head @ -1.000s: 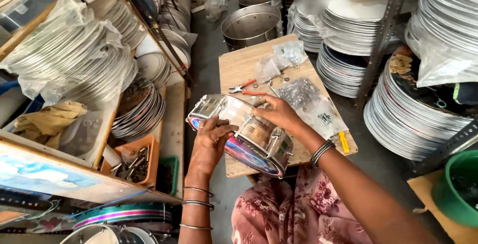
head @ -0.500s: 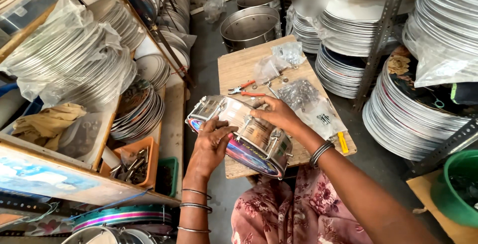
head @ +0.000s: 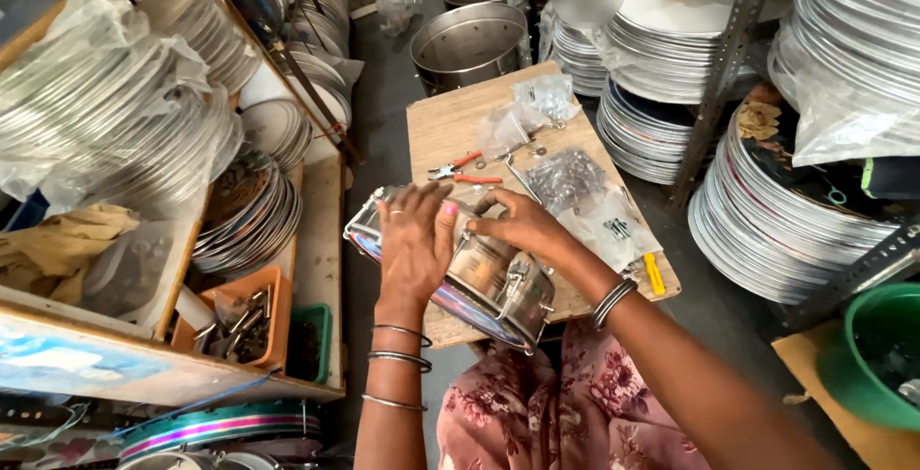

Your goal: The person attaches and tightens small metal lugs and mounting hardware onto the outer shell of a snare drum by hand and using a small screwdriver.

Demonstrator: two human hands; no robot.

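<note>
A shiny round steel drum shell (head: 498,283) with metal tension hooks and a blue-purple rim lies on its side at the near end of a small wooden table (head: 446,130). My left hand (head: 414,242) lies flat on top of the shell, fingers spread. My right hand (head: 522,226) grips the shell's upper edge from the right, fingers curled over a hook. Both wrists wear metal bangles.
Red-handled pliers (head: 465,171), a metal rod and clear bags of small hardware (head: 567,178) lie on the table, with a yellow tool (head: 655,274) at its right edge. Stacks of metal rings fill the shelves on both sides. Large steel pots (head: 470,44) stand beyond. An orange tray (head: 240,321) sits at left, a green tub (head: 882,355) at right.
My left hand has moved from the shell's near side up onto its top. The right hand has shifted slightly along the upper edge. The shell has stayed on the table.
</note>
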